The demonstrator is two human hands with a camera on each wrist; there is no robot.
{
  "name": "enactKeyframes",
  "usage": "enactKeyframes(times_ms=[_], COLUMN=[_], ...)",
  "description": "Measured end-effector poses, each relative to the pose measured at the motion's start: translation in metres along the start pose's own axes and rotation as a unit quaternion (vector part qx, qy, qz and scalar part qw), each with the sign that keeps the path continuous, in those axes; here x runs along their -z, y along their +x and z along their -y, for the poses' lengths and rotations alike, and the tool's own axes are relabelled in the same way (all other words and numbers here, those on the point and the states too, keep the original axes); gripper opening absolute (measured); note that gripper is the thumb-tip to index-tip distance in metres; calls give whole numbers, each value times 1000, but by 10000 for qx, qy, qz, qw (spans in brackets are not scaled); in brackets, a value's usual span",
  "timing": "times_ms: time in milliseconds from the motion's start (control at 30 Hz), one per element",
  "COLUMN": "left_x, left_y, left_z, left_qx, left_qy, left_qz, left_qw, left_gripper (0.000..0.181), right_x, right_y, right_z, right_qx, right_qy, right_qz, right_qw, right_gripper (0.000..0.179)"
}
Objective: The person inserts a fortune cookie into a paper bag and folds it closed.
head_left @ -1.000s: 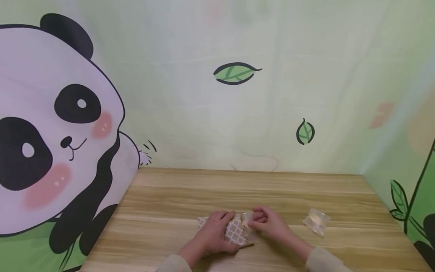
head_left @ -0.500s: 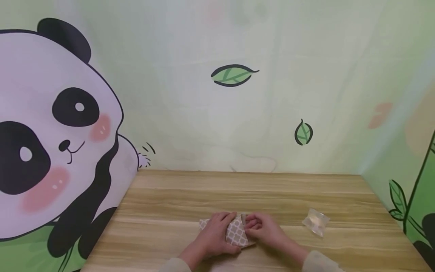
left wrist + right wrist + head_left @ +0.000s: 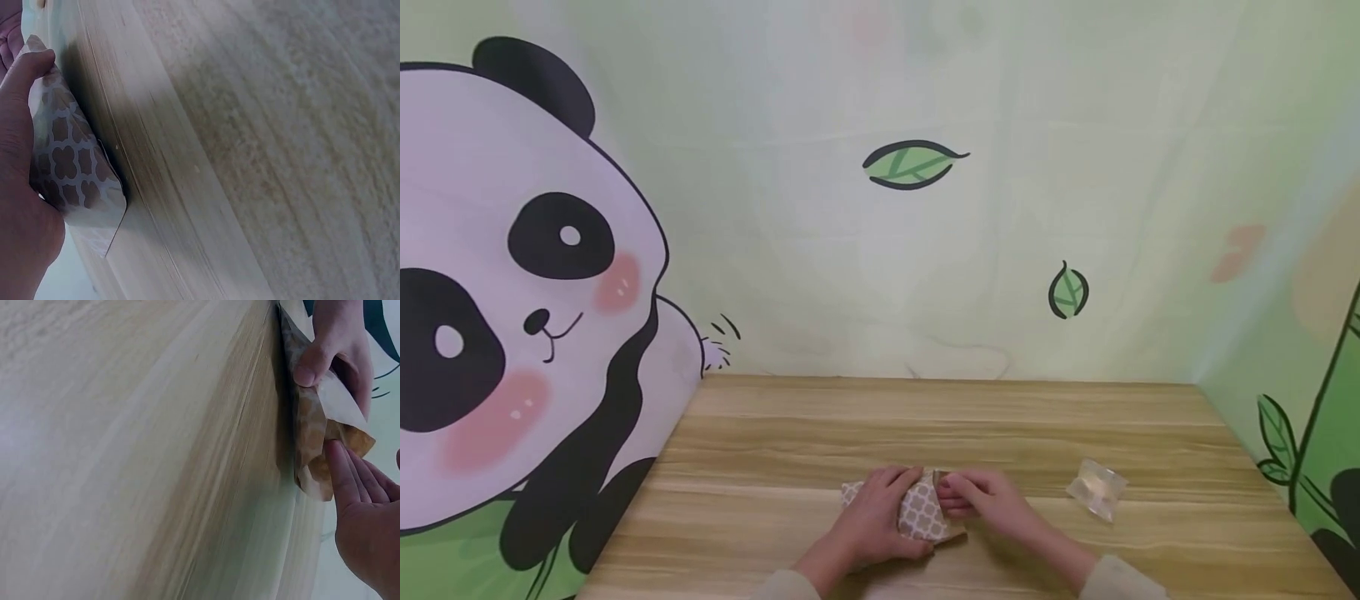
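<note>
A tan paper bag [image 3: 922,510] with a white lattice pattern lies on its side at the table's front middle. My left hand [image 3: 874,518] grips it from above, fingers over the far edge and thumb on the near edge. The bag's mouth faces right, and its brown inside [image 3: 319,465] shows in the right wrist view. At that mouth is my right hand [image 3: 991,504], its fingers [image 3: 359,478] fairly straight with the tips just at the opening. Nothing is visible in its grasp. The bag's contents are hidden.
A small clear packet [image 3: 1097,490] with something pale yellow inside lies to the right of my right hand. The wooden table [image 3: 940,417] meets a printed backdrop with a panda [image 3: 527,250] on the left.
A clear packet at my right fingers by the bag's mouth has gone out of sight into the bag. My right fingers have moved left to the opening. The left hand keeps its grip.
</note>
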State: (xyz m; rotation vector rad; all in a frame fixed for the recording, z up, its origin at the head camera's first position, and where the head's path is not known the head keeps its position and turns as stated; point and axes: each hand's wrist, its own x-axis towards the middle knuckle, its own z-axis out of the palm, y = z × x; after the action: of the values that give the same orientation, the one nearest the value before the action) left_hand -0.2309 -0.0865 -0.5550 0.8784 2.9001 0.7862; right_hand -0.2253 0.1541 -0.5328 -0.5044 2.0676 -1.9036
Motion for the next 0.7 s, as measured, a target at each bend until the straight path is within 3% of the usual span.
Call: enactKeyframes(times_ms=[233, 500, 700], left_x=[1, 5, 5], left_y=[-1, -2, -2], left_z=[-1, -2, -1], left_qx=[-54, 56, 185], left_qy=[-62, 18, 124], left_qz=[-17, 425, 511], left_qw=[10000, 9991, 9984], left_gripper=[109, 125, 127], right_x=[-3, 0, -2], right_y=[3, 6, 10], right_z=[3, 3, 1], right_qx=[-160, -383, -565], right_qy=[108, 137, 285], right_qz=[-71, -176, -113], right_qw=[9998, 9990, 9979], right_gripper=[46, 52, 59])
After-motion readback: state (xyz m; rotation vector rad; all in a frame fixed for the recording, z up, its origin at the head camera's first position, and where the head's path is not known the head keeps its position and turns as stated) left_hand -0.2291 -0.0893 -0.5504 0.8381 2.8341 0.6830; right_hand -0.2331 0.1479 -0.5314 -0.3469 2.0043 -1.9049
